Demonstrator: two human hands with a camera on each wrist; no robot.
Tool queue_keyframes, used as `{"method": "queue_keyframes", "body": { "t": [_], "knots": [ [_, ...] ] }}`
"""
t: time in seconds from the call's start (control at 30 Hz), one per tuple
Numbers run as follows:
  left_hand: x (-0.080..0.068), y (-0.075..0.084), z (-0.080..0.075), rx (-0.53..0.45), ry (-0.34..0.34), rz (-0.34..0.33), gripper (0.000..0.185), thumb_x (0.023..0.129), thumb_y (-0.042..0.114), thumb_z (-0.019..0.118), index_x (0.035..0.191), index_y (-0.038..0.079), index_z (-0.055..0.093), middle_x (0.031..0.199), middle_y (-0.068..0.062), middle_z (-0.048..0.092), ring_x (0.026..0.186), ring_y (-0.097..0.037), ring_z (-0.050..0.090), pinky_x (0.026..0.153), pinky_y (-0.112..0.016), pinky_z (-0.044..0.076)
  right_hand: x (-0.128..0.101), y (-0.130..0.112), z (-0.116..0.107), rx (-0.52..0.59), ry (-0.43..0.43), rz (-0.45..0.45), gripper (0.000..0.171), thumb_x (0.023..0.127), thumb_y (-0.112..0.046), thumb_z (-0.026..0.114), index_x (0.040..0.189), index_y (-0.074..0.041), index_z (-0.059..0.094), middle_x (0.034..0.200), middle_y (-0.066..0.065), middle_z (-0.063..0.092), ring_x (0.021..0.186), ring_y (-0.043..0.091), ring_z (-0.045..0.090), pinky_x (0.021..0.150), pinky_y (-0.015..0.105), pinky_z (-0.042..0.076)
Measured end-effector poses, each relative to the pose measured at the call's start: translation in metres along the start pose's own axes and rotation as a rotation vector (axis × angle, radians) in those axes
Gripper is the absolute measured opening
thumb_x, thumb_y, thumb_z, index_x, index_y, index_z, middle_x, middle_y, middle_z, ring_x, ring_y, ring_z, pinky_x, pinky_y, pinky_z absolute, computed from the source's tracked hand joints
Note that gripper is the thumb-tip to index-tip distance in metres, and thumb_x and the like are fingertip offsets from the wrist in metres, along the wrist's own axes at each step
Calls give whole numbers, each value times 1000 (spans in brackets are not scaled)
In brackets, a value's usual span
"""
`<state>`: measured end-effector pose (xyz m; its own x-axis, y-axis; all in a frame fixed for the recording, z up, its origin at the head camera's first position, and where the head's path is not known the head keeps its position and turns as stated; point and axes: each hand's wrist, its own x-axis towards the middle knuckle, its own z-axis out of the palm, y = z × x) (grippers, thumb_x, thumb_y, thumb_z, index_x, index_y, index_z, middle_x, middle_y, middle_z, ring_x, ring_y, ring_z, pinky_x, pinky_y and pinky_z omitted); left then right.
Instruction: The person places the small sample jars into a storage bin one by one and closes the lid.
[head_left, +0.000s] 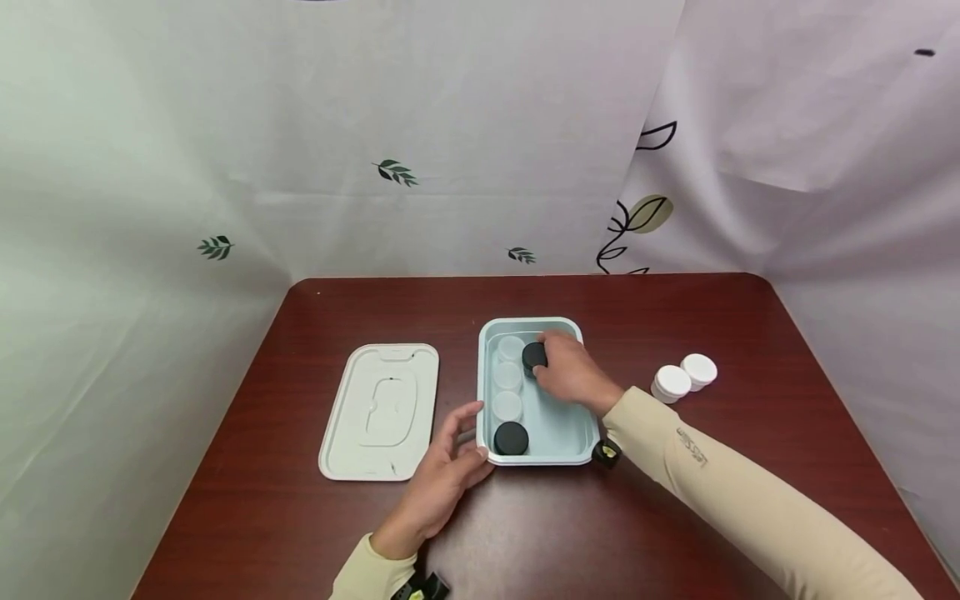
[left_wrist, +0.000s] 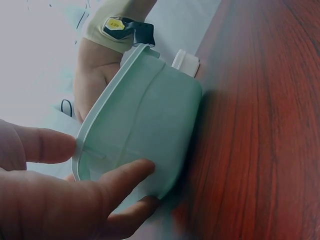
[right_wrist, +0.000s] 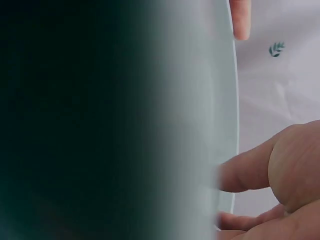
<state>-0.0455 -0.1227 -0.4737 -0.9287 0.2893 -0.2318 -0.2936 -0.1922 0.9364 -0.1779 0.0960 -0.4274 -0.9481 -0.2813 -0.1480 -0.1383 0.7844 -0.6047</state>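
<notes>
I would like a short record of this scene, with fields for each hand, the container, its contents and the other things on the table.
left hand: straight fingers rest against the near left wall of the pale blue plastic box
right hand: inside the box, holds a black round lid
box contents: another black-lidded jar, three clear round jars in a row
left of box: pale blue flat box cover
right of box: two white round jars
surface: dark red wooden table

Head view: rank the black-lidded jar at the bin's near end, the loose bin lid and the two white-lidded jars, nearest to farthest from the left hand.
From the left hand, which rests against the bin at its near left corner:
1. Black-lidded jar, just right of the fingertips, inside the bin.
2. Bin lid, flat on the table to the hand's left.
3. White-lidded jars, far right, beyond the bin.
</notes>
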Motion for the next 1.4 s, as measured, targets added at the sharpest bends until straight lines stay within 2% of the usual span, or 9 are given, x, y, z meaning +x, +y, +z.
{"method": "queue_keyframes", "body": {
  "t": [0.23, 0.5, 0.77, 1.07, 1.4],
  "knots": [
    [-2, 2, 0, 0, 6, 2, 62, 104, -1, 50, 162, 12, 30, 162, -24, 30, 141, -31, 50, 105, -35, 52, 3, -2, 10, 89, -14, 16, 52, 99, -6, 61, 145, 13, 47, 142, 33, 53, 130, 43, 55, 109, 54, 47],
    [-2, 1, -1, 8, 13, 10, 63, 103, -1, 50, 161, 12, 31, 161, -24, 31, 140, -31, 51, 104, -36, 52, 2, -1, 18, 156, 13, 57, 55, 98, -5, 61, 146, 13, 44, 143, 33, 50, 127, 43, 54, 108, 54, 47],
    [-2, 0, -2, 6, 5, 9, 63, 103, -2, 49, 162, 12, 30, 161, -25, 30, 140, -31, 51, 103, -32, 53, 3, 0, 21, 171, 27, 83, 58, 97, -6, 65, 148, 12, 44, 144, 32, 52, 132, 43, 54, 111, 55, 46],
    [-3, 1, -1, 7, 4, 3, 62, 104, 0, 49, 162, 12, 30, 161, -24, 29, 140, -30, 51, 105, -35, 52, 2, -1, 20, 184, 42, 92, 64, 97, -9, 67, 152, 12, 42, 154, 32, 47, 145, 43, 46, 119, 55, 41],
    [-1, 1, -1, -3, -2, 2, 63, 104, -2, 47, 162, 13, 30, 161, -24, 30, 137, -28, 53, 104, -34, 52, -5, -6, 9, 221, 87, 69, 68, 99, -16, 69, 157, 7, 40, 156, 30, 48, 146, 42, 48, 118, 56, 42]
  ]
}}
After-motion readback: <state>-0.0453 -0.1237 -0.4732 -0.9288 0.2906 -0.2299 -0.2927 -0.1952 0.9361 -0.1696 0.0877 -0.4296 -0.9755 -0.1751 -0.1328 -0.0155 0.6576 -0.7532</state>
